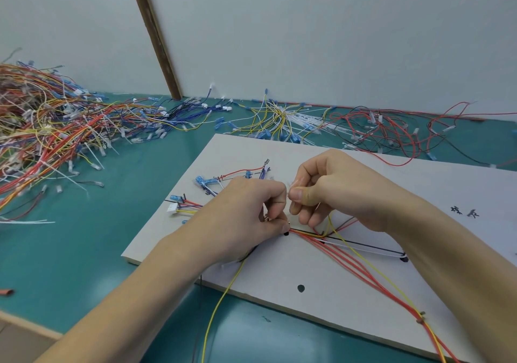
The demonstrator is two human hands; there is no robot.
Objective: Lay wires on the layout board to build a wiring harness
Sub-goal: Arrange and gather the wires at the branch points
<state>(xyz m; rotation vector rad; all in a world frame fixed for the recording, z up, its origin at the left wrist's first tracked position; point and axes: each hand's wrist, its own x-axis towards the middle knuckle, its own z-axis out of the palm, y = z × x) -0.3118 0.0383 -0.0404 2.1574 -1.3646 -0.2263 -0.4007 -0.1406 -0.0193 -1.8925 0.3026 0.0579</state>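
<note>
Two bare forearms — no sleeves; left hand [246,211], right hand [333,186] ungloved.

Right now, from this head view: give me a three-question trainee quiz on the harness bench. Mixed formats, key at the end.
1. True or false: the layout board lies on a teal table.
2. The left hand and right hand meet above: A) the board's middle, B) the big wire pile, C) the table edge?
3. Fill in: the bundle running to the board's lower right is mostly ___ wires.

Key: 1 true; 2 A; 3 red.
</note>
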